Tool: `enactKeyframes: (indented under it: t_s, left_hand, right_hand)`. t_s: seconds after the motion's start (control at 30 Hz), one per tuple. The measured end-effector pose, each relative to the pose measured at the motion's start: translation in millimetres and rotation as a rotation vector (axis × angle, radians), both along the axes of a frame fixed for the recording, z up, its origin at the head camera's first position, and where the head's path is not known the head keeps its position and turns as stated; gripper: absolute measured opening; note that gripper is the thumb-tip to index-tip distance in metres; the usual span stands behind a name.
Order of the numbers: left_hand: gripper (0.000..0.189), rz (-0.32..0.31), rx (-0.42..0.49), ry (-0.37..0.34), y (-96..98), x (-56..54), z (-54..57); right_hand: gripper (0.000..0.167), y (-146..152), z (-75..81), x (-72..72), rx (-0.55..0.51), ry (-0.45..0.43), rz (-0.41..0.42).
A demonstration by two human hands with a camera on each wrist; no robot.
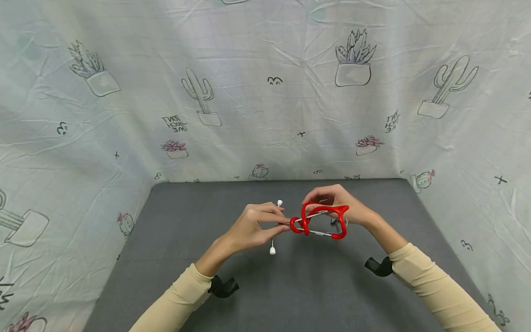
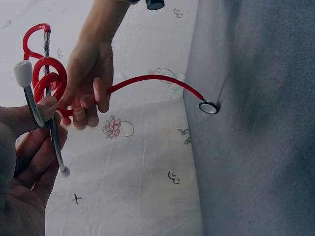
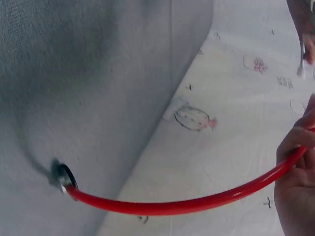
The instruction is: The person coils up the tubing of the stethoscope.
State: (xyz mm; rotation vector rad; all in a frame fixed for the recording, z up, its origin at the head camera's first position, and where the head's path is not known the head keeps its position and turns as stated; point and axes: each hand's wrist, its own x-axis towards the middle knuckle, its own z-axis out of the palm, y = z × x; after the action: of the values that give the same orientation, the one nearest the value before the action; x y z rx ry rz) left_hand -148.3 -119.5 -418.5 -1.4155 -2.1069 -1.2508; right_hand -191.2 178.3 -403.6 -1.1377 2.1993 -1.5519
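The left hand (image 1: 249, 226) reaches in from the near left, thumb and fingers pinching the metal ear tubes (image 2: 56, 142) of a red stethoscope (image 1: 305, 223). The right hand (image 1: 339, 197), bent inward from the right, grips the red tubing (image 3: 187, 207) with curled fingers. Between them the stethoscope is held above the grey table (image 1: 186, 212), nearer its far edge than its near one; looped tubing partly covers the right fingers in the head view. White ear tips (image 1: 272, 251) stick out on either side of the left fingers. Beyond the right hand the tubing arcs down to the chest piece (image 2: 209, 106), close to the tabletop; whether it touches is unclear. Black bands (image 1: 224, 287) hang at the cuffs of the cream sleeves (image 1: 174, 295). Cloth (image 1: 249, 133) printed with potted cacti and succulents rises along the table's far, left and right edges.
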Motion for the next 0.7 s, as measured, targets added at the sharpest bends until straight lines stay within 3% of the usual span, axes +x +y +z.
enactKeyframes:
  t_s: [0.47, 0.7]
  left_hand:
    - [0.018, 0.057, 0.047, -0.084, -0.6, -2.6, 4.6]
    - [0.019, 0.097, 0.072, -0.103, -0.9, -1.9, 4.1]
  right_hand:
    - [0.018, -15, -16.0, 10.9, 0.052, -0.109, -0.191]
    - [0.021, -16, -27.3, 12.5, -0.001, -0.186, -0.195]
